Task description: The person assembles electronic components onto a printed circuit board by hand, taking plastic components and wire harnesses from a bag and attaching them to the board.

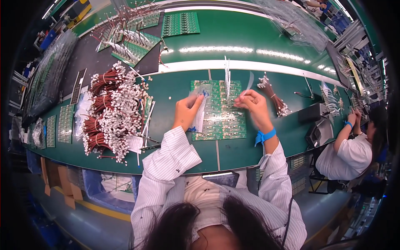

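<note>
A green circuit board panel (pixel 233 132) lies in front of me, filled with rows of small components. My left hand (pixel 187 110) is closed at its left side, fingers pinched near a blue-and-white strip-like thing; what they grip is blurred. Above the panel's right side, my right hand (pixel 255 107) is closed in a pinch, and a thin translucent strip (pixel 250 81) rises from its fingers. Between the hands, narrow white strips (pixel 228 79) stand up from the panel. A blue band (pixel 265 136) circles my right wrist.
Bundles of brown wires with white connectors (pixel 106 112) are heaped at left; a smaller wire bundle (pixel 273 96) lies right. More board panels (pixel 181 24) rest at the back, some with wires (pixel 133 43). A black box (pixel 312 113) and a seated person (pixel 348 150) are farther right.
</note>
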A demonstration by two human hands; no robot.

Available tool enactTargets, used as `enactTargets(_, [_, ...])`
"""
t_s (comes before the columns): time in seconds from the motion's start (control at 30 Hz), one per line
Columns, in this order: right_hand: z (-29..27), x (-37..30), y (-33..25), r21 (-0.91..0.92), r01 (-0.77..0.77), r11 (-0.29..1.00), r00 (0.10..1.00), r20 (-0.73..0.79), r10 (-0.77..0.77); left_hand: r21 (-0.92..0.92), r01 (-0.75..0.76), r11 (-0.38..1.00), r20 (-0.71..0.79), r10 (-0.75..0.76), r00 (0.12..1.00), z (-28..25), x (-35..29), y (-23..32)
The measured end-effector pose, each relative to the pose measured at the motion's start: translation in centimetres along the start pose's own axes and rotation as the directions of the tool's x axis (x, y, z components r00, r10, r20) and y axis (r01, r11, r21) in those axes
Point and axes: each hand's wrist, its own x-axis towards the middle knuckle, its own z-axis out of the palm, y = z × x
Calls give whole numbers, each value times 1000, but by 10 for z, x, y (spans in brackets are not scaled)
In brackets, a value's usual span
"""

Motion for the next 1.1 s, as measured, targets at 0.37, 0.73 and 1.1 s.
enactTargets(0.37, [6, 0, 16, -672, 417, 611, 903, 230, -364, -32, -72, 997, -68, 70, 995, 3, -1, 4])
enactTargets(0.73, [8, -5, 15, -784, 436, 443, 889, 296, -351, -9, -90, 996, -62, 89, 994, 3, 1, 3])
enactTargets(1.1, [20, -10, 19, -812, 554, 186, 766, 408, -497, -73, -72, 995, -72, 67, 995, 4, -2, 10])
